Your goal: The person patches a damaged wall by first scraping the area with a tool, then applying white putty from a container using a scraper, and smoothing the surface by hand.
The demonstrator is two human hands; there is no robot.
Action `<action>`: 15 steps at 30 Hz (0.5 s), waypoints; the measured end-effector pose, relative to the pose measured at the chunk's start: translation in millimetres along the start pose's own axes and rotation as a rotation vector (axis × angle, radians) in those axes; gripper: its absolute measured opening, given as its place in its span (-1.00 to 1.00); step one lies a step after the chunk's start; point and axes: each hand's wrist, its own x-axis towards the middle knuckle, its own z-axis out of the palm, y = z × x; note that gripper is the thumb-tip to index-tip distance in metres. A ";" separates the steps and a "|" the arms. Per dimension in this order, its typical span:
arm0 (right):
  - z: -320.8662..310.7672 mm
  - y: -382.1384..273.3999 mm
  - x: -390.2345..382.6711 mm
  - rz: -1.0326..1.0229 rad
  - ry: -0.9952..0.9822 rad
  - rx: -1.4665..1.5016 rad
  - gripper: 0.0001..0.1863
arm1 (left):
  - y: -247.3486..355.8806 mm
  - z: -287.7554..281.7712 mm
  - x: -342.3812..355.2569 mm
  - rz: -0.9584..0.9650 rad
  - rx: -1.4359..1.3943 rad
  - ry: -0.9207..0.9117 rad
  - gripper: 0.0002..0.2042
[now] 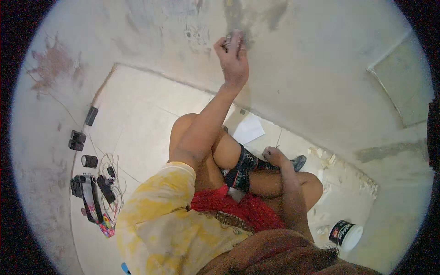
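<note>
My left hand point(234, 64) reaches up to the pale wall, its fingers closed against a dark grey smudged patch point(234, 16). Between the fingertips shows a small pinkish-grey piece point(236, 39), too unclear to name. My right hand point(273, 156) is low, by my crossed legs and near my dark shoe point(299, 162). Its fingers are curled closed, and whatever they may hold is hidden. On the floor between the wall and my legs lies a white sheet of paper point(250, 129).
A white bucket with a black label point(346, 234) lies at the lower right. Along the left wall are black boxes point(77, 140), a dark cylinder point(89, 161), a power strip point(106, 189) and tangled cables point(118, 183). Flaked debris point(327, 158) lines the right wall's foot.
</note>
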 end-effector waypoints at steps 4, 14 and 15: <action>-5.0 -5.5 -0.8 -0.118 -0.053 -0.028 -0.74 | -8.6 -10.4 14.0 -0.065 -0.019 0.124 -0.58; 2.5 0.5 3.7 0.046 -0.029 0.115 -0.70 | -3.1 -35.9 -4.7 -0.300 -0.300 0.033 -0.55; 2.0 -5.7 0.0 0.051 -0.038 0.095 -0.70 | -3.4 -42.5 -20.5 -0.211 -0.094 -0.042 -0.55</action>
